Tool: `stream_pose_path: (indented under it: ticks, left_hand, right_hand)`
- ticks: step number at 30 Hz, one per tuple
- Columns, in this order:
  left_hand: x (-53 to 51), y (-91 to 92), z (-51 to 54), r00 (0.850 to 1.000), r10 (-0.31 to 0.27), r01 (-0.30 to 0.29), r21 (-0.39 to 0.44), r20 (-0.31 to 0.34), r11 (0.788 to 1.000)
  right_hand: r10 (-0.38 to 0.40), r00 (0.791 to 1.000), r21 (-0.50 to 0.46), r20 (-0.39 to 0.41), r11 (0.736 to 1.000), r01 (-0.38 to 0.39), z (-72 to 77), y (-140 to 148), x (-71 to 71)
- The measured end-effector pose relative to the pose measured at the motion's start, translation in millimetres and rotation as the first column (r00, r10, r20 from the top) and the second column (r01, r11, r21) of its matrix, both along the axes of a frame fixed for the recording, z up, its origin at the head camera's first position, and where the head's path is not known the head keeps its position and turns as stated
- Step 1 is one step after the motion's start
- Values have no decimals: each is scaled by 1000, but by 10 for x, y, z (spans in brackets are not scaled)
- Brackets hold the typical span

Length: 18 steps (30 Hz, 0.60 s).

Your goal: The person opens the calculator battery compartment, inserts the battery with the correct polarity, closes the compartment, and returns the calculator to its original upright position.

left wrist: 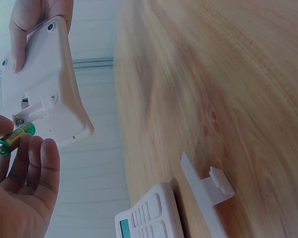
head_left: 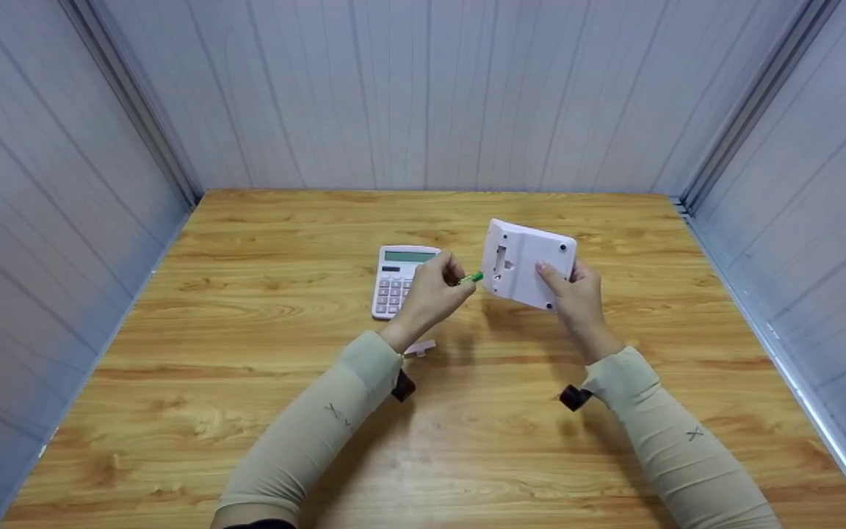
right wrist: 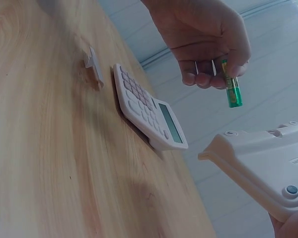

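Observation:
My left hand (head_left: pixel 434 292) pinches a green and yellow battery (left wrist: pixel 16 138) between thumb and fingers. The battery is just beside the white calculator (head_left: pixel 533 268) that my right hand (head_left: pixel 579 297) grips, its back turned up toward me. In that back, a narrow battery slot (head_left: pixel 500 262) lies uncovered, near the edge closest to the left hand. My right thumb presses on the back; the other fingers are mostly hidden behind it. In the right wrist view the battery stands apart from the held calculator.
A second white calculator (head_left: pixel 391 290) lies face up on the wooden table (head_left: pixel 247 411), partly behind the left hand. Near the left wrist lies a small white battery cover (left wrist: pixel 203 193). Pale panel walls (head_left: pixel 423 95) enclose the table's back and sides.

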State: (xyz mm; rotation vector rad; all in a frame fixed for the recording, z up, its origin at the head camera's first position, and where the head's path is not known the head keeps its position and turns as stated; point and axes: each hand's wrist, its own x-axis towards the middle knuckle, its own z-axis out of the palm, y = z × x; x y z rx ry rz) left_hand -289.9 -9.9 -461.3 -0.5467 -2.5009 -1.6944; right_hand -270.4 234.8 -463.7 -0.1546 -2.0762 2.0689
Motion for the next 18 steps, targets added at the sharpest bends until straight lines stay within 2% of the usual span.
stream_pose_path:
  ticks: [5,11,14,18]
  left_hand:
    - [-9,24,-3,1000,5,-6,39,16,999]
    - [2,60,-9,995,-15,7,80,97,997]
    - [6,92,-17,992,-6,-7,101,124,995]
    - [18,147,-16,992,16,-32,123,126,992]
  right_hand:
    - [-3,1000,-19,-13,1000,3,-1,-8,0]
    - [1,1000,-40,-7,999,-1,-3,-24,-5]
    - [0,1000,-19,-3,1000,0,-1,-29,-2]
    - [5,1000,-7,2,1000,-5,7,-50,1]
